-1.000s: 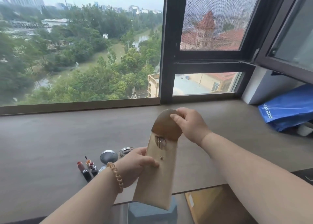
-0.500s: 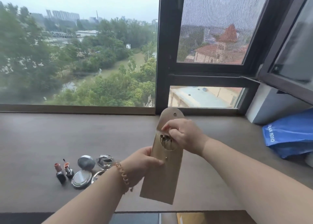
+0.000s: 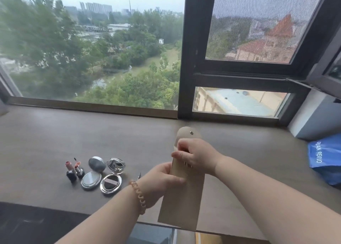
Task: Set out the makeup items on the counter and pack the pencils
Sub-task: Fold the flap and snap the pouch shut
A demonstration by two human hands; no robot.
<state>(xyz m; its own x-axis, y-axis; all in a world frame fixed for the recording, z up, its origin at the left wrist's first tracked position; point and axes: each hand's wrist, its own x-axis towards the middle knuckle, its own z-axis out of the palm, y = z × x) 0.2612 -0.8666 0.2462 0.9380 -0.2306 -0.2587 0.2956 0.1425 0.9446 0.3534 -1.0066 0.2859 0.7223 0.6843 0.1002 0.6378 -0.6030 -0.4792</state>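
Note:
I hold a tall beige pencil pouch (image 3: 182, 203) upright above the counter (image 3: 46, 136), its snap flap standing open at the top. My left hand (image 3: 160, 181) grips the pouch's left side at mid-height. My right hand (image 3: 193, 155) is closed over the pouch mouth, fingers around the pencil ends inside; the pencils are almost hidden. On the counter to the left stand two open lipsticks (image 3: 73, 169), with two open silver compacts (image 3: 102, 175) beside them.
A blue plastic bag (image 3: 324, 157) lies at the right end of the counter below a white wall block. The window frame (image 3: 184, 59) runs along the back. A dark surface and a yellow object sit below the counter's front edge.
My right hand has moved from the flap down onto the pouch mouth and closed over the pencils. The view has tilted up and left, showing more of the counter.

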